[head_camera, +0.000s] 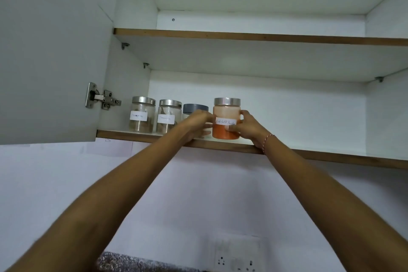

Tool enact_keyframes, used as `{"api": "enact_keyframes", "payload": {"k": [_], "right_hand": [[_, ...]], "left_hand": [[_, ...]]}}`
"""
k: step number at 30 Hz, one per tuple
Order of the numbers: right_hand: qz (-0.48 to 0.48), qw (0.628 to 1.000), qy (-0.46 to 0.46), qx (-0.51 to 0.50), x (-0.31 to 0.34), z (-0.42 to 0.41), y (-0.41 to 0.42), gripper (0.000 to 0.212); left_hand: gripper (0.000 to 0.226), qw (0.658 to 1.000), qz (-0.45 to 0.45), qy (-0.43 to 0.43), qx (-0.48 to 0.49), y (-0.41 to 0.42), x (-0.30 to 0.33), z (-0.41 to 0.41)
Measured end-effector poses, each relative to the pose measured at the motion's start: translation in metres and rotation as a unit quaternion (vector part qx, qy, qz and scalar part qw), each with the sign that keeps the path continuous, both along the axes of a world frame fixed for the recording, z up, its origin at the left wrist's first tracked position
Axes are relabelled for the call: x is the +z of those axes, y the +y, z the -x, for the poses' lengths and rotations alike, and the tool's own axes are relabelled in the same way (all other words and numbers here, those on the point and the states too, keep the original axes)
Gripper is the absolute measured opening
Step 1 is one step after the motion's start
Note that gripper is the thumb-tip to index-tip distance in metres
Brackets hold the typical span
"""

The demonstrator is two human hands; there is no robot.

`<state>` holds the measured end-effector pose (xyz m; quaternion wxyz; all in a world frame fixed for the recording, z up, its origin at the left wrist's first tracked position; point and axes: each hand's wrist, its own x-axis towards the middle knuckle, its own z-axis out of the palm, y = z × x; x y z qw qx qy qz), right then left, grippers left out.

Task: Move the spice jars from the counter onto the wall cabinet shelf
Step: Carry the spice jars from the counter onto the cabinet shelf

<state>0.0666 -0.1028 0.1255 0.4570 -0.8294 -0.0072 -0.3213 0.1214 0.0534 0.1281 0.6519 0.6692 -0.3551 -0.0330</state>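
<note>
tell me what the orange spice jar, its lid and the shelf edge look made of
Orange spice jar: clear glass or plastic, since the powder shows through. Its lid: brushed metal, probably steel, with a dull silver sheen. Shelf edge: brown wood-look banding on white laminate board.

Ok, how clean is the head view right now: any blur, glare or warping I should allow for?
Head view: dim, flat light, no glare; wide-angle lens bows the shelf edge; labels on the two left jars too soft to read; orange jar fairly sharp between left hand and right hand; forearms soft near the bottom.
</note>
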Motion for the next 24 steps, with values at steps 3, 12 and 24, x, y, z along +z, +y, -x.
{"api": "enact_keyframes", "payload": {"k": [3,12,24], "right_hand": [[0.007,0.999,0.033,0.005,0.004,-0.022,-0.005,0.064],[0.106,0.983,0.134,-0.072,0.012,-0.063,-0.016,0.063],[0.212,0.957,0.138,-0.140,0.009,-0.069,-0.010,0.063]], "left_hand": [[0.023,1.000,-0.012,0.024,-0.004,-0.008,0.004,-0.010],[0.018,0.996,-0.085,0.000,0.013,-0.020,0.003,-0.040],[0.035,0.986,-0.130,-0.063,0.080,-0.022,0.002,-0.038]]}}
